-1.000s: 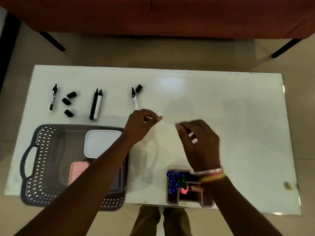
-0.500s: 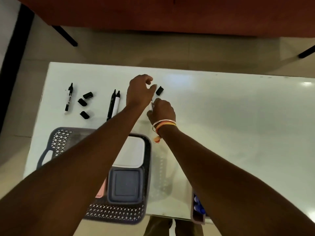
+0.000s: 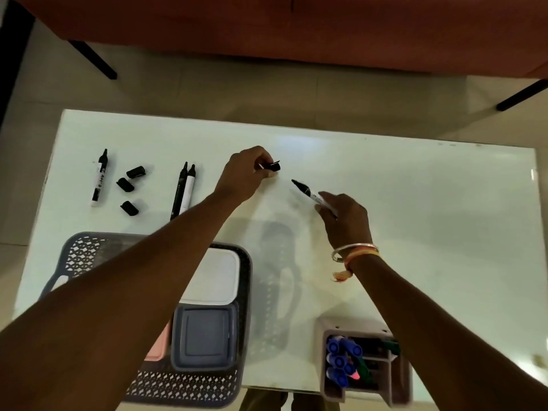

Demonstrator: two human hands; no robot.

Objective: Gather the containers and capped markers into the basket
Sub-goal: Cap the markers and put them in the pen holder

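Note:
My left hand [image 3: 246,173] pinches a black marker cap [image 3: 273,166] above the white table [image 3: 415,203]. My right hand [image 3: 345,221] holds an uncapped white marker [image 3: 308,192], its black tip pointing up-left toward the cap, a short gap between them. At the front left stands the dark lattice basket [image 3: 89,250], holding a white-lidded container [image 3: 216,277], a grey container [image 3: 204,339] and a pink one [image 3: 155,351], partly hidden under my left arm. An uncapped marker [image 3: 99,179], two more uncapped markers [image 3: 185,188] and three loose caps [image 3: 127,185] lie at the back left.
A grey pen holder [image 3: 355,327] with blue and green capped markers stands at the front edge under my right forearm. A red sofa [image 3: 296,25] with black legs stands beyond the table's far edge.
My left hand has picked up the cap from the table. My right hand has lifted the marker and drawn it to the right, away from the left hand. The camera has tilted.

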